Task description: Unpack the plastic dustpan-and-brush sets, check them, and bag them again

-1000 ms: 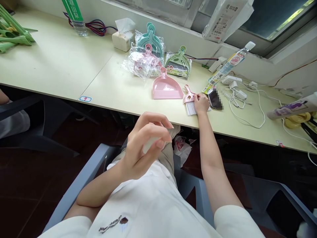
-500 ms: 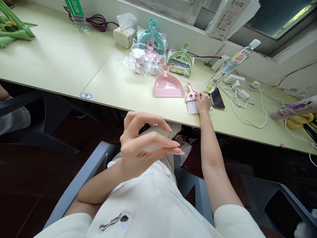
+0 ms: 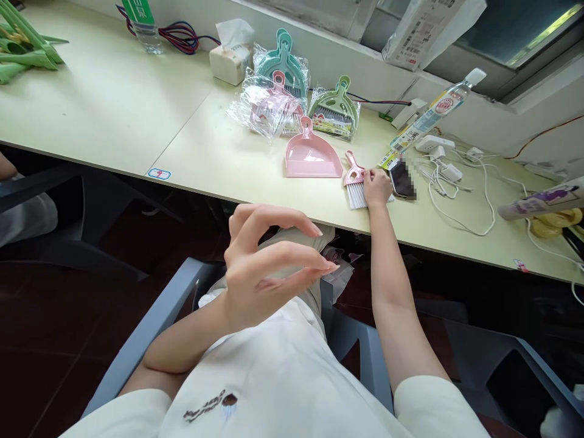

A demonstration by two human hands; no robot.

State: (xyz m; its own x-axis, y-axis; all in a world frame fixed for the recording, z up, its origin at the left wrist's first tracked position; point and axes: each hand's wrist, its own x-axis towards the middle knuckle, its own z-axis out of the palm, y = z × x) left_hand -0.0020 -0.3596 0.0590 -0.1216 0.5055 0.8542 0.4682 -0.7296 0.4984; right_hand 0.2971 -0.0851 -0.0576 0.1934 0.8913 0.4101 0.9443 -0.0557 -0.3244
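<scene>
In front of my lap my left hand [image 3: 269, 267] is raised in the air, thumb and index fingertips pressed together in a pinch. Nothing shows between them, and the other fingers curl loosely above. My right hand [image 3: 378, 187] rests on the table, its fingers curled on a small pink hand brush [image 3: 354, 176] with white bristles. It covers the right part of that brush. Left of the brush lies a pink dustpan [image 3: 312, 157], apart from both hands. A dark phone [image 3: 402, 180] lies just right of my right hand.
Behind the dustpan are plastic-wrapped sets in pink [image 3: 274, 109], teal [image 3: 283, 61] and green [image 3: 335, 112]. A tissue pack [image 3: 229, 58] stands beside them. To the right are a bottle [image 3: 433, 115] and white cables [image 3: 474, 225]. The table's front edge [image 3: 201, 190] runs before me.
My left thumb and index fingertip have come closer together. My right hand stays on the brush. The whole view has shifted slightly.
</scene>
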